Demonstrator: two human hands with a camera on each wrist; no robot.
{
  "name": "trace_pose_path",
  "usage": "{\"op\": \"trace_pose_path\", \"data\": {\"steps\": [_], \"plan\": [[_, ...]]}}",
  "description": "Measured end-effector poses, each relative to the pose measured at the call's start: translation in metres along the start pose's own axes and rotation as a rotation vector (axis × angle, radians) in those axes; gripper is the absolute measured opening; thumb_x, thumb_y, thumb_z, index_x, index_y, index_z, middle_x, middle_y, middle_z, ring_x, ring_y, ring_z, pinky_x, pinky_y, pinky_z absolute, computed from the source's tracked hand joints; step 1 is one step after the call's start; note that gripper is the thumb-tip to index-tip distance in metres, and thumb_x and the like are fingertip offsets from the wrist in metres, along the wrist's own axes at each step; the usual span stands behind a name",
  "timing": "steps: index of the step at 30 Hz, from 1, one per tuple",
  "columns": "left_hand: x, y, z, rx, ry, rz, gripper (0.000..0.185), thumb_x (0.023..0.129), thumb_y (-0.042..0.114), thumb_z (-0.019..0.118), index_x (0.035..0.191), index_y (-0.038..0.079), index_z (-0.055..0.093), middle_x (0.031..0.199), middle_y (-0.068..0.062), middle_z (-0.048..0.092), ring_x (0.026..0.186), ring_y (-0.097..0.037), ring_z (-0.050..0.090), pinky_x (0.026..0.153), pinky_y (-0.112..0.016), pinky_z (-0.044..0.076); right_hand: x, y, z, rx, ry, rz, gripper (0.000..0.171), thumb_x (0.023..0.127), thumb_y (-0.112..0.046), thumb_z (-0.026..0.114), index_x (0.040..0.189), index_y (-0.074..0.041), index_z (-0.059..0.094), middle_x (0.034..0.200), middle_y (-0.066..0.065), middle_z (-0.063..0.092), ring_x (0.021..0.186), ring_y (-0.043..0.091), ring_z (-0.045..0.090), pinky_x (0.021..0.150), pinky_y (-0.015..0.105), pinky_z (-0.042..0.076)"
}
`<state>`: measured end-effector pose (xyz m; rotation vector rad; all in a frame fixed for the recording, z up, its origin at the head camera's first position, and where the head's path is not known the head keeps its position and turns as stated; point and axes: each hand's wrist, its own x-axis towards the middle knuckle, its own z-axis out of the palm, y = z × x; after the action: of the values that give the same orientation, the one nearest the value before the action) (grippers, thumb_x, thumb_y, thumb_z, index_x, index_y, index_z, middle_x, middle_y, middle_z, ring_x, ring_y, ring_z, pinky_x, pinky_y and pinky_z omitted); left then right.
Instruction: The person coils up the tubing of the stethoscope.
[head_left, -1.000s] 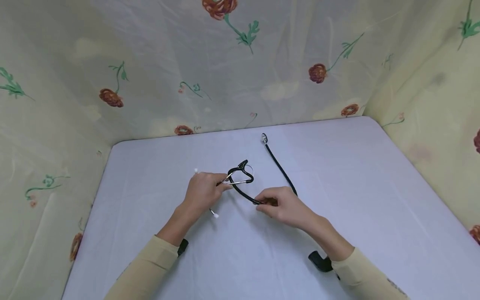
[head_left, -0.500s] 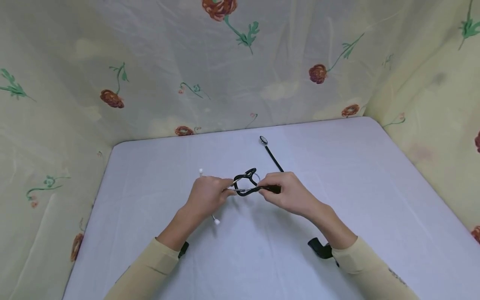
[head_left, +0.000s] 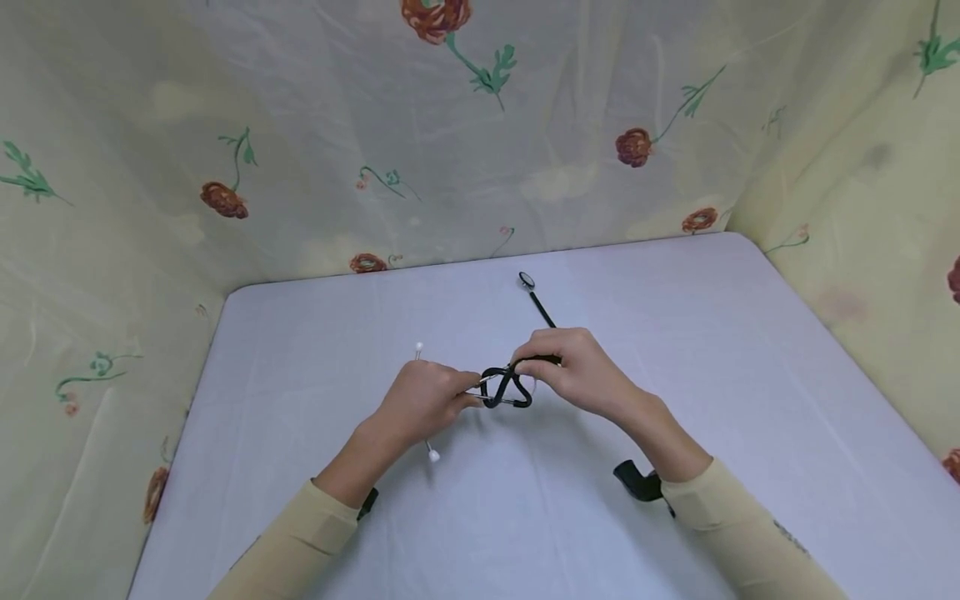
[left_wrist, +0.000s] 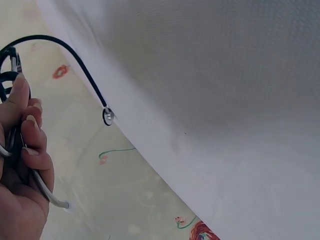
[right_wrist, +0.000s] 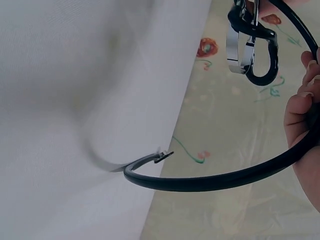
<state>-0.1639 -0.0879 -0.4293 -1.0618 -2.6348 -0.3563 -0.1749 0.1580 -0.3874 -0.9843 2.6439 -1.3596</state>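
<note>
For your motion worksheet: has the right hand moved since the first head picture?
Yes. The right hand has moved up the table, away from its near edge, towards the chestpiece.

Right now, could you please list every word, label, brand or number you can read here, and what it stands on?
No legible text in any view.
The right sleeve carries a small dark marking, too small and blurred to read.
The stethoscope and tablecloth show none.

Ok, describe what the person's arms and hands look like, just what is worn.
Both hands are bare: the left hand and the right hand wear no gloves or rings that show. Each arm is covered to the wrist by a long, plain beige sleeve. A black device sits under each wrist, the larger one showing at the right.
</note>
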Motion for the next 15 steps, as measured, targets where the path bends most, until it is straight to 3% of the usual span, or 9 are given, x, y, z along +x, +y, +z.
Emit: {"op": "trace_pose_path", "data": {"steps": [15], "plan": [[-0.001, 0.010, -0.012, -0.045, -0.057, 0.109, 0.017, 0.083, 0.037, 0.078, 0.084, 0.022, 0.070, 0.071, 0.013, 0.073, 0.058, 0.002, 0.062, 0.054, -0.017, 0.045, 0.012, 0.003, 0.002, 0.051, 0.014, 0.044, 0.004, 0.087, -0.013, 0.076, 0.089, -0.015, 0.078, 0.076, -0.001, 0.066, 0.069, 0.010, 0.051, 0.062, 0.022, 0.044]]}}
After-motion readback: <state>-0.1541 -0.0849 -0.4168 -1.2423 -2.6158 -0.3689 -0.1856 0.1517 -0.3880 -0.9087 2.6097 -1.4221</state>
